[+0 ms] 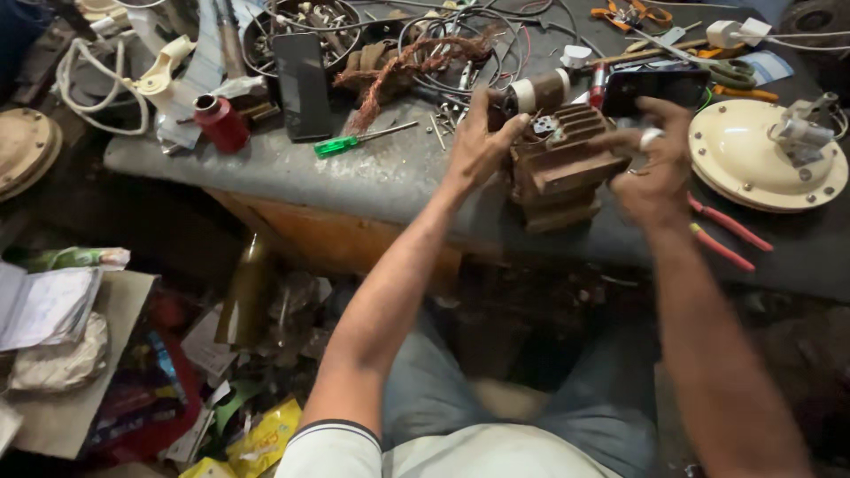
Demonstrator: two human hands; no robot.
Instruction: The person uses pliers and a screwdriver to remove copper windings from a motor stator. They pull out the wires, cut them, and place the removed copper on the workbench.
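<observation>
A single head-worn camera is looking steeply down and forward from above the seated person's chest, taking in their lap at the bottom edge and both forearms reaching away from the lens. It is facing the grey worktop (266, 168), which is running across the upper half of the frame, tilted, with its far side at the top. It is sitting close, the cluttered floor showing below the worktop's near edge.
</observation>
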